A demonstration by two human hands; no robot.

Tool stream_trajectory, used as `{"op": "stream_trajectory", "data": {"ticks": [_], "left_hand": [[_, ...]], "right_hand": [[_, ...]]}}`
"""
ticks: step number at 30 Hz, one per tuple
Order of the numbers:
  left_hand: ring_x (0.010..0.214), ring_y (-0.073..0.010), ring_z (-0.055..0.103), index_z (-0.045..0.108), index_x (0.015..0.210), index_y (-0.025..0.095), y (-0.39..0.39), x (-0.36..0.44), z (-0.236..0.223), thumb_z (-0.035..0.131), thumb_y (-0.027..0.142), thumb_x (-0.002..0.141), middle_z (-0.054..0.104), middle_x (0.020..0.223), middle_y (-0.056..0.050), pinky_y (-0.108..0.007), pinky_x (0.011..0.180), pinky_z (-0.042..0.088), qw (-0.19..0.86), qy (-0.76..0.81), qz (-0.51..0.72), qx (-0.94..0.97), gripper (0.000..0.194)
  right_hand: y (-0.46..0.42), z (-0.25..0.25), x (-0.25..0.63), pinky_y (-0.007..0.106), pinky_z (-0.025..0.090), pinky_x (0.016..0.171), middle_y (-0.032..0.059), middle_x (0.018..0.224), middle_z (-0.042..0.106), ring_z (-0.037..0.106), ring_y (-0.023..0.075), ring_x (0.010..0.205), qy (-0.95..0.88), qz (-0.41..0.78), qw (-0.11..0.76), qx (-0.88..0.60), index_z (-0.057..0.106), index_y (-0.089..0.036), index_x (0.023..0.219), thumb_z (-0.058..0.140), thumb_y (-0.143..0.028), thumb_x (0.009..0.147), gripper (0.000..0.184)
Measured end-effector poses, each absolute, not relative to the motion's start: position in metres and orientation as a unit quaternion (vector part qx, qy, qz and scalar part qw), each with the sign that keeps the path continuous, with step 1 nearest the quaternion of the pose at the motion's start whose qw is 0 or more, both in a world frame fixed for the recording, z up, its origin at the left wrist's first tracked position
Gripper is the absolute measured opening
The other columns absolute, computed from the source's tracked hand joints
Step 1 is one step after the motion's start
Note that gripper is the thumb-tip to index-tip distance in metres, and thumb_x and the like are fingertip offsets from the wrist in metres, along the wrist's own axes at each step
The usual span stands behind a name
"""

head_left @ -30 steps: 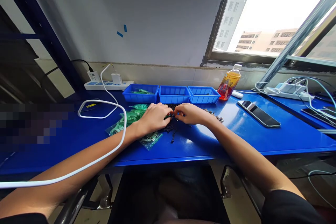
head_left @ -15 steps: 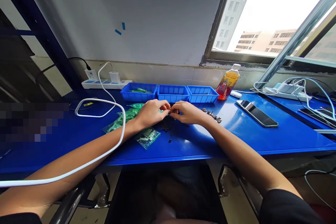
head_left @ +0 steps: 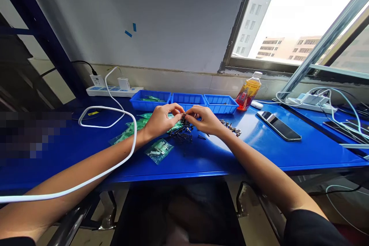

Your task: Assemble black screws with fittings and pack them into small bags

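Observation:
My left hand [head_left: 162,120] and my right hand [head_left: 203,119] meet fingertip to fingertip above a pile of black screws [head_left: 181,134]. Both are closed in a pinch; whatever lies between the fingertips is too small to make out. A loose black screw [head_left: 201,137] lies just below my right hand. Shiny metal fasteners [head_left: 231,127] are heaped beyond my right wrist. Beside my left hand are green plastic packets [head_left: 133,130], partly covered by that hand. Nearer the front edge lies a small clear bag [head_left: 159,150] with pale pieces inside.
Behind my hands stand a left blue bin [head_left: 150,106] with green packets, a middle blue bin [head_left: 188,100] and a right blue bin [head_left: 220,108]. A drink bottle [head_left: 248,91] and a phone [head_left: 279,126] sit rightward. A white cable [head_left: 135,138] loops over my left forearm.
Both hands have risen slightly off the screw pile, still pinched together, uncovering more screws. The single screw near the table's front no longer shows there. The view has shifted a little.

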State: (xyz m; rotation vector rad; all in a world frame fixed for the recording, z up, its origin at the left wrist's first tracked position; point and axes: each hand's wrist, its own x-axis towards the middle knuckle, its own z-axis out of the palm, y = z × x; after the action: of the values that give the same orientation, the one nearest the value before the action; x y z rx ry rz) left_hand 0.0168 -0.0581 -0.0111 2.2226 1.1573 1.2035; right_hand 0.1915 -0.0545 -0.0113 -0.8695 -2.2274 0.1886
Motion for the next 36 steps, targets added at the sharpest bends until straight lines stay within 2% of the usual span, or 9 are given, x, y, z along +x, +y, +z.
{"op": "stream_trajectory", "data": {"ticks": [5, 13, 18, 28, 36], "left_hand": [[0.071, -0.0158, 0.062, 0.063, 0.078, 0.018, -0.0604, 0.017, -0.0068, 0.053, 0.03, 0.075, 0.067, 0.072, -0.001, -0.026, 0.07, 0.046, 0.215, 0.383, 0.458, 0.773, 0.016], [0.069, -0.0149, 0.061, 0.06, 0.078, 0.018, -0.0647, 0.0175, -0.0049, 0.055, 0.03, 0.076, 0.066, 0.072, -0.001, -0.027, 0.069, 0.047, 0.202, 0.366, 0.478, 0.772, 0.014], [0.068, -0.0147, 0.06, 0.058, 0.076, 0.018, -0.0634, 0.0178, -0.0057, 0.054, 0.03, 0.076, 0.064, 0.071, -0.001, -0.025, 0.066, 0.047, 0.215, 0.36, 0.48, 0.77, 0.013], [0.068, -0.0148, 0.06, 0.057, 0.076, 0.018, -0.0651, 0.0173, -0.0049, 0.054, 0.031, 0.075, 0.062, 0.068, 0.0, -0.028, 0.071, 0.047, 0.234, 0.355, 0.482, 0.766, 0.013], [0.065, -0.014, 0.059, 0.057, 0.075, 0.019, -0.0645, 0.0179, -0.0062, 0.053, 0.03, 0.074, 0.062, 0.067, 0.001, -0.027, 0.068, 0.046, 0.215, 0.36, 0.501, 0.757, 0.013]], "right_hand": [[-0.0552, -0.0107, 0.191, 0.025, 0.041, 0.062, 0.0005, 0.066, 0.06, 0.052, 0.012, 0.064, -0.851, -0.004, 0.416, -0.319, 0.062, -0.017, 0.078, 0.054, -0.018, 0.079, 0.008], [-0.0577, -0.0108, 0.1902, 0.027, 0.043, 0.066, 0.0007, 0.067, 0.06, 0.053, 0.0137, 0.066, -0.84, -0.083, 0.442, -0.303, 0.062, -0.019, 0.08, 0.056, -0.019, 0.079, 0.006], [-0.0592, -0.0111, 0.1888, 0.027, 0.042, 0.064, 0.0003, 0.065, 0.059, 0.053, 0.0133, 0.065, -0.84, -0.094, 0.447, -0.293, 0.061, -0.019, 0.079, 0.055, -0.019, 0.081, 0.007], [-0.0579, -0.0122, 0.1884, 0.027, 0.042, 0.063, 0.0002, 0.065, 0.06, 0.052, 0.0131, 0.064, -0.832, -0.11, 0.467, -0.279, 0.063, -0.019, 0.077, 0.059, -0.019, 0.08, 0.005], [-0.0601, -0.0106, 0.1867, 0.026, 0.043, 0.063, 0.0008, 0.065, 0.061, 0.053, 0.013, 0.064, -0.844, -0.07, 0.437, -0.303, 0.064, -0.017, 0.084, 0.056, -0.022, 0.082, 0.01]]}}
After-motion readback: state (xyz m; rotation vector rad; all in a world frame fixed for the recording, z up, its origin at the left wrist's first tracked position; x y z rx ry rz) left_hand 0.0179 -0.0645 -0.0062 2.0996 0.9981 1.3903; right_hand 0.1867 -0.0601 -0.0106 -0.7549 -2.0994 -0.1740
